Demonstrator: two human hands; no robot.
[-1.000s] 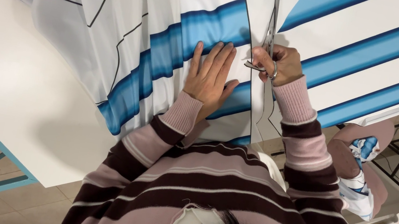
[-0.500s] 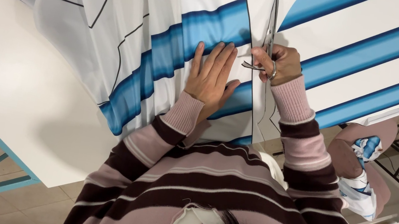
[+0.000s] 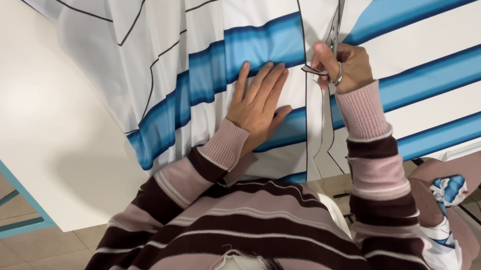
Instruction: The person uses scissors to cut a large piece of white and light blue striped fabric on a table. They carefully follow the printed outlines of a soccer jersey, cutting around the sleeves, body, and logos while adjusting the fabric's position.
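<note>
pressing flat, fingers together, the left hand (image 3: 258, 100) lies open on the blue-and-white striped fabric (image 3: 228, 54), which is spread over the white table (image 3: 26, 117). just beside it the right hand (image 3: 341, 67) is closed around the handles of the scissors (image 3: 330, 52), whose blades point away along a dark printed line in the cloth.

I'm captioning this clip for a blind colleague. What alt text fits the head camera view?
Seen from above, a person's right hand holds scissors on white fabric with blue stripes, while the left hand lies flat on the cloth beside the cut. The fabric lies over a white table; the sleeves are striped pink and brown.
</note>
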